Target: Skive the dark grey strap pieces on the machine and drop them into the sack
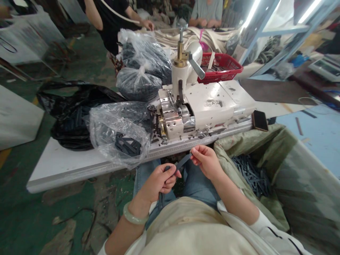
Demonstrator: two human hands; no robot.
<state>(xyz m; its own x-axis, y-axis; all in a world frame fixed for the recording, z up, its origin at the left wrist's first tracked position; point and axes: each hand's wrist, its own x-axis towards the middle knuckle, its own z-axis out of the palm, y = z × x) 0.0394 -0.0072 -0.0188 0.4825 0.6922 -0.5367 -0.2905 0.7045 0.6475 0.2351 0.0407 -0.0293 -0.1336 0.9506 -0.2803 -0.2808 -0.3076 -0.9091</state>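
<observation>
A short dark grey strip (pixel 183 161) stretches between my two hands above my lap. My left hand (pixel 162 179) is closed round its near end, and part of a dark strip hangs below the fist. At the strip's far end, my right hand (pixel 204 160) pinches it between thumb and fingertips. Just beyond my hands stands a white skiving machine (pixel 212 106) with a metal feed head (pixel 174 120), dark scraps scattered about it. Left of the machine lies an open clear plastic bag (pixel 114 127) with dark strips (pixel 128 146) inside.
To my right, a green cloth-lined bin (pixel 225 147) holds many cut strips (pixel 252 175). A phone (pixel 259 120) lies at the table's right end. Behind are a red basket (pixel 223 76) and tied plastic bags (pixel 139 83); a black bag (pixel 71 138) sits left. Two people are across the table.
</observation>
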